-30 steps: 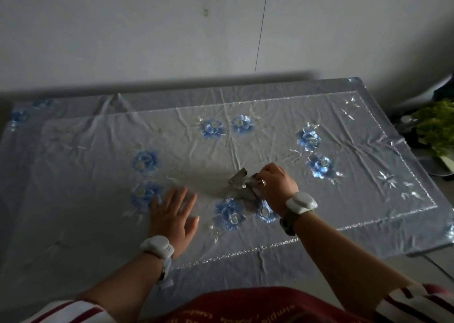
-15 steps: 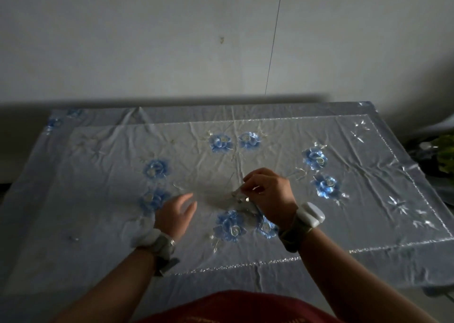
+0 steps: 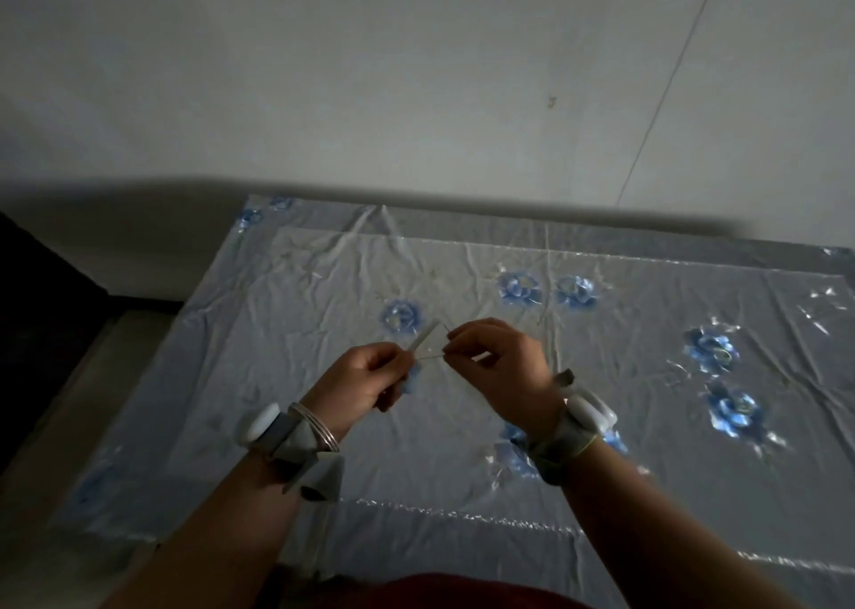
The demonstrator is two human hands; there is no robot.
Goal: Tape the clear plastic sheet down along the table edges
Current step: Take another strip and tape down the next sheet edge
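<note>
A clear plastic sheet [image 3: 287,368] with blue flower prints and a silver border covers the table, creased in many places. Above its middle, my left hand [image 3: 365,379] and my right hand [image 3: 497,363] are both raised off the sheet. Between their fingertips they pinch a short piece of clear tape [image 3: 428,342], one hand on each end. The tape is thin and see-through, so its exact outline is hard to make out. Both wrists carry white bands.
A plain wall [image 3: 416,76] runs right behind the table's far edge. The table's left edge [image 3: 152,377] drops to a dark floor. The near edge [image 3: 462,516] hangs over by my red clothing [image 3: 453,592].
My left hand lifted off the sheet and joined the right hand on the tape piece. My right hand rose from the table surface. The camera view swung left and up.
</note>
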